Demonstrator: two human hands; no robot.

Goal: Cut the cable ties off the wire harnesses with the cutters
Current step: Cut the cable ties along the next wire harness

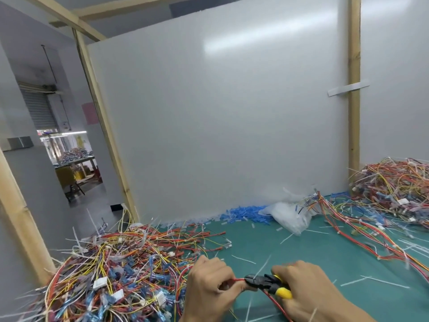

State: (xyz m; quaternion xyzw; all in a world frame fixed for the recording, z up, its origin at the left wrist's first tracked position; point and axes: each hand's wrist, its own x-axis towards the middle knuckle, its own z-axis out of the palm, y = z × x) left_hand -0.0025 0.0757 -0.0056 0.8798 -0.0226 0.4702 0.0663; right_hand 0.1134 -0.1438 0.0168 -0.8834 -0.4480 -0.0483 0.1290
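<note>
Grip of right hand [301, 284] closed on cutters [267, 283], left hand [206, 282] pinching wires [238, 279].

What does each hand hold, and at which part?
Left hand pinches the thin red wire beside the cutter head. Right hand grips the black cutters by their yellow handles.

A white panel [220, 112] framed by wooden posts [354, 84] backs the green tabletop [313, 263]. Left, a doorway [69, 159] shows a lit room.

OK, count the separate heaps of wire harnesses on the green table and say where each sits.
2. One wire pile lies at near left, beside the left hand. The other heap sits at far right against the white panel. More may lie outside the view.
</note>
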